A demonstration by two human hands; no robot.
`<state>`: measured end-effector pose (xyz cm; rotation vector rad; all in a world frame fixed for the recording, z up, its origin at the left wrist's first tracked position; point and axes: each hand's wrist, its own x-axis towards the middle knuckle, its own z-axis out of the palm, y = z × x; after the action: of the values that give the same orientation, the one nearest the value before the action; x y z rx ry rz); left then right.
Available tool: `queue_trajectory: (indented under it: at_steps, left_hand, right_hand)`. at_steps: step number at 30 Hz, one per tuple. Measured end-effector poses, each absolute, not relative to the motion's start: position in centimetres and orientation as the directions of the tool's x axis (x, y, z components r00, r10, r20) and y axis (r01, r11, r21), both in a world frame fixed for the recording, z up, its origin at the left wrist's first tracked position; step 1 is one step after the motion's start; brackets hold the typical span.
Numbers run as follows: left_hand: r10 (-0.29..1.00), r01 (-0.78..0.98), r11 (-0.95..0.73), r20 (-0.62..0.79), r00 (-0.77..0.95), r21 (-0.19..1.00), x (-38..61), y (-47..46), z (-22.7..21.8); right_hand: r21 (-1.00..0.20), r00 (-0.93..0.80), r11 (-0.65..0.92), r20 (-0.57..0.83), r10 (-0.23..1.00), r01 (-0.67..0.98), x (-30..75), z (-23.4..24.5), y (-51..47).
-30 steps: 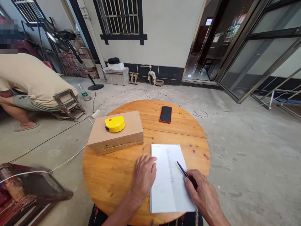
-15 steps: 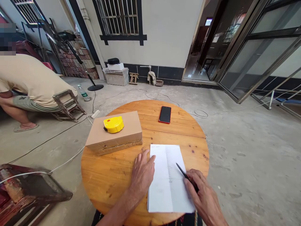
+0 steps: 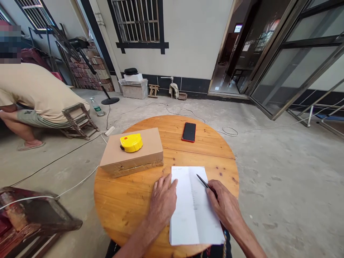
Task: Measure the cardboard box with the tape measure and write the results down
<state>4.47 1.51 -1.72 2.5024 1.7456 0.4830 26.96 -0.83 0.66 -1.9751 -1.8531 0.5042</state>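
A stack of white paper (image 3: 185,225) with a fold crease and faint writing lies at the near side of the round wooden table (image 3: 129,200). My left hand (image 3: 163,195) rests flat with fingers stretched, its thumb on the paper's left edge and the other fingers on the wood. In my right hand (image 3: 223,202), closed at the paper's right edge, is a black pen (image 3: 203,181). The pen's tip points up and left over the upper part of the sheet; whether it touches cannot be made out.
A cardboard box (image 3: 134,157) stands at the table's left with a yellow tape measure (image 3: 131,142) on top. A phone (image 3: 189,132) in a red case lies farther back. At left, a person (image 3: 34,93) sits on a low stool (image 3: 80,120). Cables (image 3: 77,182) cross the floor.
My right hand with the pen has moved up along the paper, away from me and slightly left. My left hand stays in about the same place.
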Motion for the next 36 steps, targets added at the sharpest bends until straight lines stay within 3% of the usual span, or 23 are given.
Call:
queue_trajectory:
  at_steps: [4, 7, 10, 13, 18, 23, 29, 36]
  left_hand:
    - [0.928, 0.904, -0.355, 0.202, 0.312, 0.237, 3.7, -0.3, -1.3]
    - [0.933, 0.903, -0.346, 0.194, 0.302, 0.256, 3.3, -1.5, -1.2]
    - [0.939, 0.905, -0.327, 0.197, 0.281, 0.273, 3.3, -1.9, -1.1]
    - [0.929, 0.899, -0.35, 0.222, 0.297, 0.262, 3.5, -1.6, -1.1]
    - [0.841, 0.833, -0.514, 0.311, 0.443, 0.203, 3.3, -0.9, -1.8]
    - [0.781, 0.772, -0.608, 0.315, 0.539, 0.186, 2.9, -0.7, -3.0]
    - [0.762, 0.752, -0.63, 0.339, 0.551, 0.195, 2.6, -0.5, -4.1]
    - [0.801, 0.758, -0.591, 0.309, 0.512, 0.276, 2.8, -0.5, -3.8]
  right_hand:
    - [-0.467, 0.008, -0.006, 0.003, 1.0, 0.884, 27.0, 0.3, -1.5]
    - [-0.549, -0.012, 0.017, 0.014, 1.0, 0.836, 27.4, 0.2, -2.5]
    - [-0.667, 0.116, -0.099, -0.02, 0.993, 0.739, 27.6, 0.4, -3.3]
    - [-0.807, 0.173, -0.163, -0.076, 0.982, 0.568, 27.3, 1.0, -3.7]
    - [-0.978, 0.025, -0.127, -0.125, 0.992, 0.164, 26.7, 3.0, -3.9]
    - [-0.966, -0.053, -0.169, -0.162, 0.985, -0.197, 27.3, 4.4, -4.0]
    - [-0.972, 0.159, 0.012, -0.026, 0.987, -0.233, 24.3, 3.2, -2.6]
    - [-0.94, 0.212, -0.025, -0.103, 0.972, -0.342, 21.0, -0.3, 1.4]
